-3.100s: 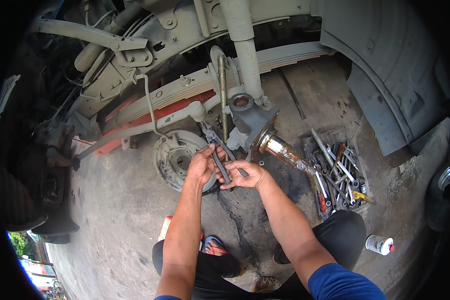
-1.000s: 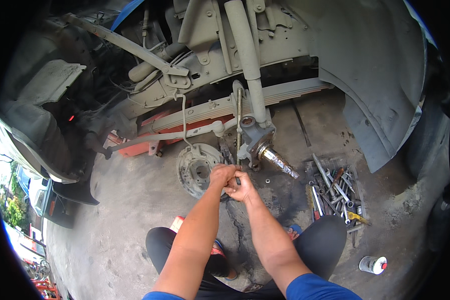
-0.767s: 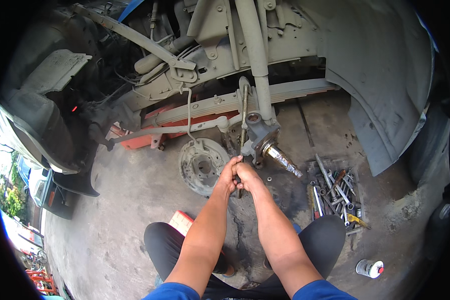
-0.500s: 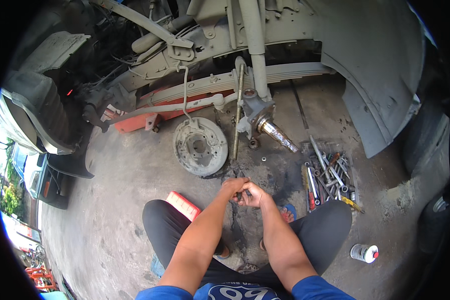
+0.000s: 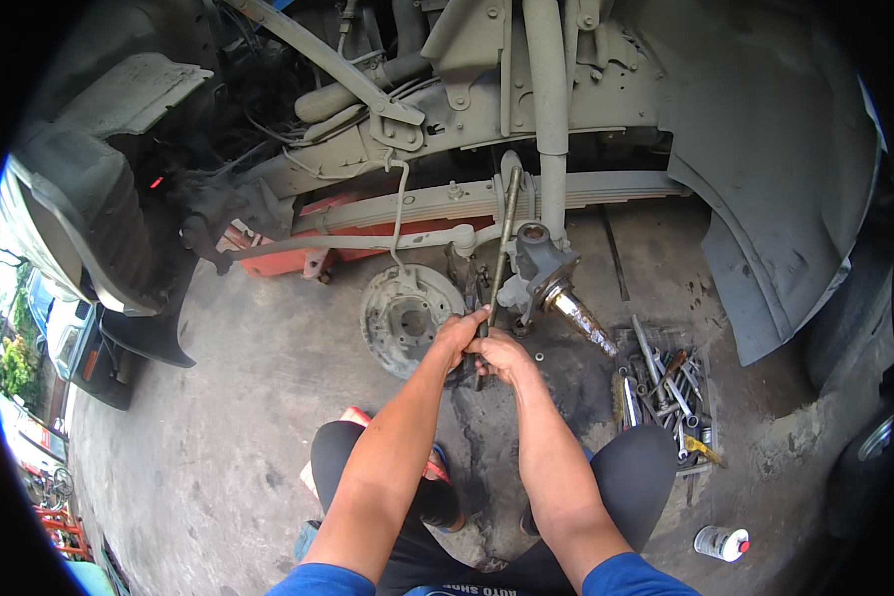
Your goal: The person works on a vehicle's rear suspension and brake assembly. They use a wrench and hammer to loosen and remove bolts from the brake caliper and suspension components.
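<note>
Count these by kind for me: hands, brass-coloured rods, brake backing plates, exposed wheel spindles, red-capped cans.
Hands: 2 (left hand, right hand)
Brass-coloured rod: 1
Brake backing plate: 1
Exposed wheel spindle: 1
Red-capped can: 1
Total: 6

Over to the right I see a heap of wrenches (image 5: 681, 399) with a yellow-handled tool (image 5: 703, 451) at its near end, and closer in, a pale can (image 5: 713, 541) with a red cap (image 5: 745, 546). A red floor jack (image 5: 278, 260) sits low behind, near the leaf spring (image 5: 611, 186). Far left, a parked vehicle (image 5: 67, 336) stands outside near green foliage (image 5: 14, 353).
</note>
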### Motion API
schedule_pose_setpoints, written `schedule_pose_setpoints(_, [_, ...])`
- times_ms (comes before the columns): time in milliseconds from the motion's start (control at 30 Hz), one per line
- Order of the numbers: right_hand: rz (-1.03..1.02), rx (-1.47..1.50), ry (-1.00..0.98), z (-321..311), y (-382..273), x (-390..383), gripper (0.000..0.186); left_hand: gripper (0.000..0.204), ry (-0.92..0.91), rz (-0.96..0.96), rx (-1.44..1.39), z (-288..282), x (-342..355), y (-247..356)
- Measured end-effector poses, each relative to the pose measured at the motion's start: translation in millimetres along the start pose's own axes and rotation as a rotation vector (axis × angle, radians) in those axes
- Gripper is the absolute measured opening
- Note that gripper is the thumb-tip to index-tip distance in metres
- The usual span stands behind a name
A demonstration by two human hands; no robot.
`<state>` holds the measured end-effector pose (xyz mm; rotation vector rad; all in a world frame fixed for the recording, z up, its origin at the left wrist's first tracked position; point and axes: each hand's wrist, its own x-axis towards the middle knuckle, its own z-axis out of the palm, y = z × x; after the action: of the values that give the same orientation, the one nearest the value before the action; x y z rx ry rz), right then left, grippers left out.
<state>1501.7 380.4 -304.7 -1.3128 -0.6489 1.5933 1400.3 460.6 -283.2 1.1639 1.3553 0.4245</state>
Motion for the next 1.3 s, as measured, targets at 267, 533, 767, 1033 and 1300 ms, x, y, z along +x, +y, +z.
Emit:
schedule_pose_setpoints(267, [0.073,-0.032,-0.014,-19,-13,5,0.024,0.082,-0.095,0.016,-0.135,10,16,0])
schedule_pose_setpoints(533, [0.102,-0.112,-0.062,-29,-18,7,0.024,0.048,-0.121,0.003,-0.247,19,4,3])
schedule_pose_setpoints(767, [0.094,-0.188,-0.07,-29,-22,20,0.031,0.044,-0.132,-0.015,-0.164,12,4,16])
schedule_pose_setpoints(1033, [0.051,-0.215,-0.03,-31,-12,25,0.029,0.041,-0.113,0.003,-0.234,15,12,8])
schedule_pose_setpoints(1300, [0.163,0.201,-0.062,-35,-7,23,0.018,0.044,-0.185,-0.079,-0.104,8,34,7])
